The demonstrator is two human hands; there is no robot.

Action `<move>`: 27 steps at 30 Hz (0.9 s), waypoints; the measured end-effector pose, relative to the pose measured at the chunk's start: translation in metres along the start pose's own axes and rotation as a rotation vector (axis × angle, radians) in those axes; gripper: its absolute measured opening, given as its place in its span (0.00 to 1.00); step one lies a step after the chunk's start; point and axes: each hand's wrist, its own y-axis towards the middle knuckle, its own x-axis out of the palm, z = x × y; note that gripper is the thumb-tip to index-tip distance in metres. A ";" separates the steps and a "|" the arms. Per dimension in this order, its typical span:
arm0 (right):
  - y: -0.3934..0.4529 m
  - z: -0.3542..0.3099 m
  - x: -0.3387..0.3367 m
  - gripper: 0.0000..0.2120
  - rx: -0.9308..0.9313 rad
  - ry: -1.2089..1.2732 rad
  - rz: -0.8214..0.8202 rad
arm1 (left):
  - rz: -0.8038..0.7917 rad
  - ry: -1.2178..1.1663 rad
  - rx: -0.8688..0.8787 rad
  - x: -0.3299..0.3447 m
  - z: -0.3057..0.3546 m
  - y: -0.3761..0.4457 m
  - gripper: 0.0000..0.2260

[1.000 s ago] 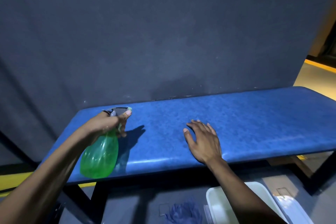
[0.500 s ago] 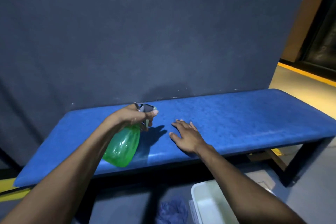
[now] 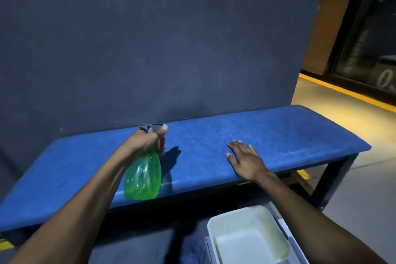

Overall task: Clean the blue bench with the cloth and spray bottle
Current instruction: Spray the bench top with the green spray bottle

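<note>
A long blue padded bench [image 3: 289,135] runs across the view against a dark wall. My left hand [image 3: 142,142] grips the head of a green translucent spray bottle [image 3: 143,178], held just above the bench's middle, nozzle pointing right. My right hand [image 3: 246,159] lies flat on the bench top to the right of the bottle, fingers spread, holding nothing. A blue cloth [image 3: 194,249] lies on the floor below the bench, partly cut off by the lower frame edge.
A white plastic tub [image 3: 248,238] stands on the floor in front of the bench, next to the cloth. The dark wall [image 3: 171,49] rises straight behind the bench. A black bench leg [image 3: 334,182] stands at the right; a yellow-lit floor [image 3: 342,113] lies beyond.
My left hand has carried the spray bottle rightward along the bench toward its middle. My right hand has stayed flat on the bench top. The view has turned to the right.
</note>
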 end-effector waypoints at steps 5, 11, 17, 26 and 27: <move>0.000 0.000 0.000 0.27 0.012 0.000 -0.019 | 0.047 0.040 -0.047 -0.010 -0.002 -0.021 0.18; 0.000 0.000 -0.002 0.25 0.016 0.006 -0.017 | 0.204 0.035 -0.031 -0.067 -0.049 -0.049 0.16; 0.003 0.006 0.005 0.25 0.025 -0.001 0.002 | 0.359 0.081 -0.045 -0.136 -0.075 -0.085 0.13; 0.011 0.013 0.012 0.25 -0.003 -0.041 0.020 | 0.389 0.107 -0.075 -0.179 -0.100 -0.113 0.22; 0.011 0.013 0.013 0.25 -0.002 -0.042 0.021 | 0.367 0.107 -0.079 -0.177 -0.097 -0.109 0.22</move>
